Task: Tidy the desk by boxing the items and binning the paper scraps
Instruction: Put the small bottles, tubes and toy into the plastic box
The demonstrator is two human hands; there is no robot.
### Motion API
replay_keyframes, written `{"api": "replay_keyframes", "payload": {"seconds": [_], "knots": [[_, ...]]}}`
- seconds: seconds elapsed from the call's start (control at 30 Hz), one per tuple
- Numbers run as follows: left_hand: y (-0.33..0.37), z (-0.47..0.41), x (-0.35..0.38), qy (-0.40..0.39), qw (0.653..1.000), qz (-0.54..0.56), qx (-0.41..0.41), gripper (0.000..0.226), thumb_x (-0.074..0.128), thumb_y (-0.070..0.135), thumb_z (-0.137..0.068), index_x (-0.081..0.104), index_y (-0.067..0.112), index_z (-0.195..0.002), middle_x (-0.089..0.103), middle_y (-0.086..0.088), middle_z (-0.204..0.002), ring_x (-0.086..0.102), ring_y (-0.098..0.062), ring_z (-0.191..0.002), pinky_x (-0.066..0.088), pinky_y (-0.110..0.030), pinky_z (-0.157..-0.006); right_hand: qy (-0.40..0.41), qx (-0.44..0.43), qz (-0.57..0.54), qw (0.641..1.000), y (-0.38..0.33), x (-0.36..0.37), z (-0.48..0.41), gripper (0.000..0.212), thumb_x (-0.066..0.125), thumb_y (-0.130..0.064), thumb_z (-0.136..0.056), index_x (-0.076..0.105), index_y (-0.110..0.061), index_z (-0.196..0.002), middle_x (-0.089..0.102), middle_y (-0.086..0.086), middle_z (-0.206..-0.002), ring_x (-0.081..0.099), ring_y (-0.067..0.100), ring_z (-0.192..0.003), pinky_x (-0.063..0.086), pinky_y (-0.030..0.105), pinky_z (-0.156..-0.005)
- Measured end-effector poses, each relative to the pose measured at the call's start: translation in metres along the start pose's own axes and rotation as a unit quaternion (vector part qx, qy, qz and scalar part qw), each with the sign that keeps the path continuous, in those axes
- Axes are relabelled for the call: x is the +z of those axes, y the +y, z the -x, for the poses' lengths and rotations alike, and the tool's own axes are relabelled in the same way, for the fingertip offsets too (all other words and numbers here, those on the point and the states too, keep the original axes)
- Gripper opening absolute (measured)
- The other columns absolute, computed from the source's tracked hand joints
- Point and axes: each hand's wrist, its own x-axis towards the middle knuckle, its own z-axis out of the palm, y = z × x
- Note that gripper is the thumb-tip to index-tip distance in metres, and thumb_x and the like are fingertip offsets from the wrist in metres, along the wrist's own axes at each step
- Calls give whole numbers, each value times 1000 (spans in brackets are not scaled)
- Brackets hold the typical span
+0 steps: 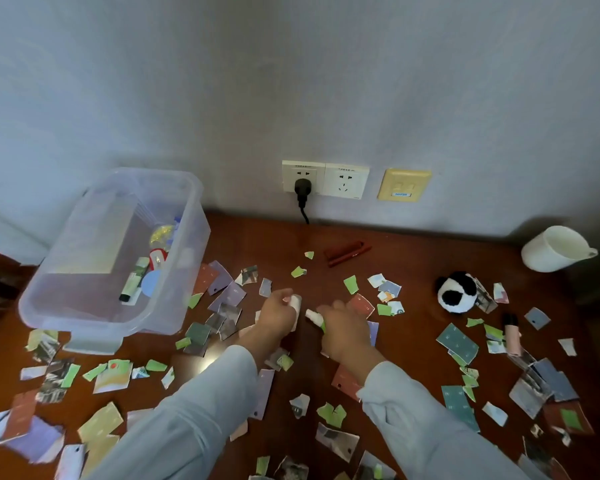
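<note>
This looks like a room in a home, a bedroom or study corner. A dark wooden surface stands against a plain painted wall with a double wall socket, a black plug in it, and a yellow outlet plate beside it. On the surface are a plush panda, a white cup, a clear plastic storage box and torn paper scraps.
</note>
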Motion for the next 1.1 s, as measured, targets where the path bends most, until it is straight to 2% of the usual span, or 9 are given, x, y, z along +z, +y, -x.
{"api": "replay_keyframes", "payload": {"seconds": [0.17, 0.33, 0.4, 0.5, 0.57, 0.67, 0.77, 0.93, 1.1], "knots": [[-6, 13, -3, 3, 1000, 9, -18, 41, 43, 5, -95, 49, 10, -135, 54, -15, -134, 52, -34, -122, 45, -44, -99, -16, -9, -20, 1000, 6, 8, 9, 64, 63, -27, -87, 35, -23, -145, 45, 8, -138, 40, 29, -129, 42, 39, -100], [0, 30, -3, 18, 998, 49, -34, 37, 42, 5, -97, 51, 11, -132, 56, -14, -128, 56, -32, -114, 49, -39, -90, 0, 21, -163, 986, 4, 0, 23, 51, 51, -23, -95, 35, -19, -143, 48, 10, -137, 45, 30, -126, 43, 40, -97], [3, 36, -2, 31, 994, 97, -45, 42, 42, 4, -96, 47, 10, -137, 53, -19, -131, 55, -35, -116, 45, -41, -96, -10, 50, -278, 959, -1, -2, 25, 44, 49, -22, -95, 39, -17, -138, 53, 11, -130, 51, 31, -117, 43, 36, -89], [6, 50, -4, 36, 986, 155, -54, 42, 42, 4, -96, 46, 9, -138, 55, -16, -113, 52, -27, -97, 41, -36, -82, -32, 103, -464, 879, -14, -9, 31, 34, 44, -22, -97, 48, -11, -129, 56, 11, -117, 54, 27, -103, 42, 32, -83], [7, 59, -9, 27, 980, 192, -51, 40, 42, 6, -96, 50, 6, -135, 54, -12, -106, 52, -25, -94, 45, -39, -84, -35, 112, -528, 841, -22, -13, 36, 26, 41, -25, -98, 57, -10, -112, 58, 9, -100, 54, 25, -91, 46, 36, -81], [12, 80, -23, 28, 966, 255, -41, 20, 45, 10, -96, 61, 4, -106, 58, -10, -85, 54, -21, -71, 46, -31, -65, -46, 121, -611, 781, -36, -22, 48, 18, 43, -19, -94, 58, -11, -87, 56, 12, -81, 54, 27, -72, 45, 37, -65], [15, 99, -42, 25, 961, 276, -17, 22, 42, 6, -96, 59, 6, -81, 53, -9, -73, 40, -14, -56, 28, -23, -50, -54, 115, -678, 724, -55, -33, 61, 18, 45, -20, -96, 55, -6, -93, 55, 16, -77, 55, 26, -58, 46, 33, -53], [7, 111, -83, 32, 934, 355, 4, 26, 40, 20, -97, 56, 8, -80, 52, -4, -63, 40, -10, -41, 29, -13, -35, -54, 71, -716, 692, -98, -51, 74, 23, 46, -25, -99, 53, -3, -96, 56, 14, -65, 51, 22, -43, 45, 28, -46], [10, 112, -142, 34, 930, 364, 48, 29, 38, 28, -93, 60, 11, -88, 48, 0, -52, 37, -10, -36, 28, -12, -35, -52, 31, -731, 679, -159, -72, 69, 24, 48, -28, -97, 55, -6, -93, 56, 15, -64, 51, 24, -43, 45, 27, -45]]}}
